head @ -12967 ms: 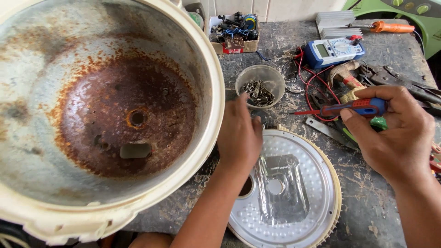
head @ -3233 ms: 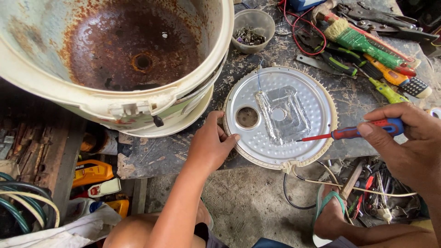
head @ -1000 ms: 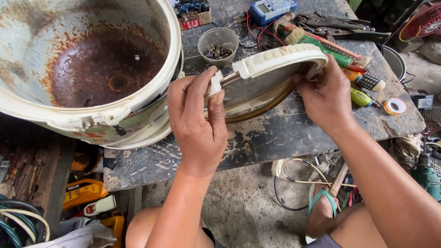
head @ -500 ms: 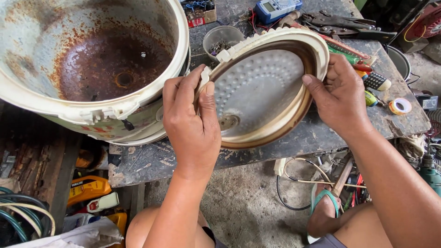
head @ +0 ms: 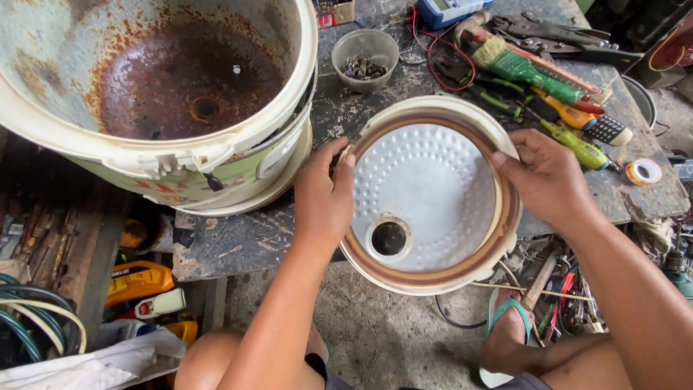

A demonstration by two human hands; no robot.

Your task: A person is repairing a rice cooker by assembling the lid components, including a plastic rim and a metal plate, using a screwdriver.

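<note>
Tilted flatter now, round lid [head: 426,191] gripped at opposite rims by both hands [head: 325,198].

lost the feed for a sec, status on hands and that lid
Left hand and right hand grip round lid by opposite rims. Dimpled side up, over bench edge. Rusty cooker body beside, apart.

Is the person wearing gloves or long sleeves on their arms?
No. The left hand and the right hand are both bare: no gloves, rings, watch or bracelets. Both forearms are uncovered as far as the picture shows, with no sleeve in sight.
</note>
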